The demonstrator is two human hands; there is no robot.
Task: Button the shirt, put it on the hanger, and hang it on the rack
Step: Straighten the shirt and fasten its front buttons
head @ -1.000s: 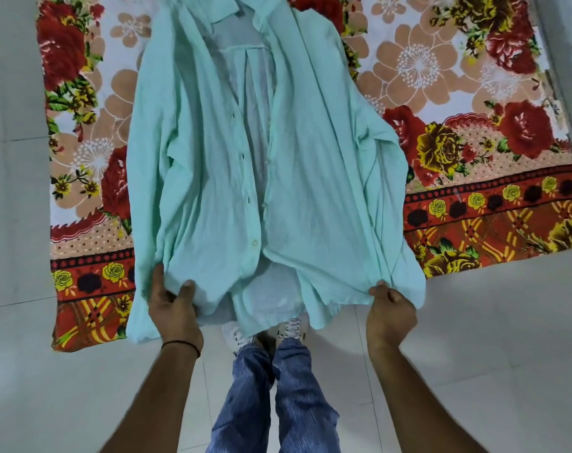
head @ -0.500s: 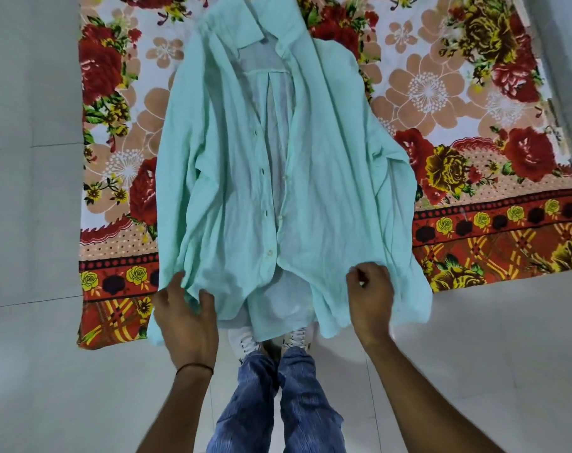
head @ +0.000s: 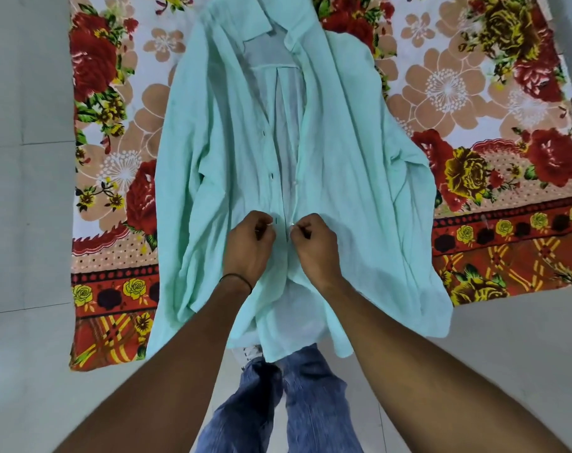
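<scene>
Floral sheet point(head: 474, 93) on pale tiled floor point(head: 26, 223) extends beyond both hands; jeans point(head: 310, 403) are below the wrists. Mint shirt point(head: 353, 158) lies unbuttoned, front up, under the fingers. Left hand point(head: 248, 246) pinches the buttonhole edge and right hand point(head: 314, 246) the button edge, fingers curled, knuckles close together. The collar top is cut off, and the pinched button is barely discernible.

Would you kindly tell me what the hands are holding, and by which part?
The shirt: the left hand pinches the buttonhole edge of its open front, the right hand the button edge opposite, low down.
</scene>
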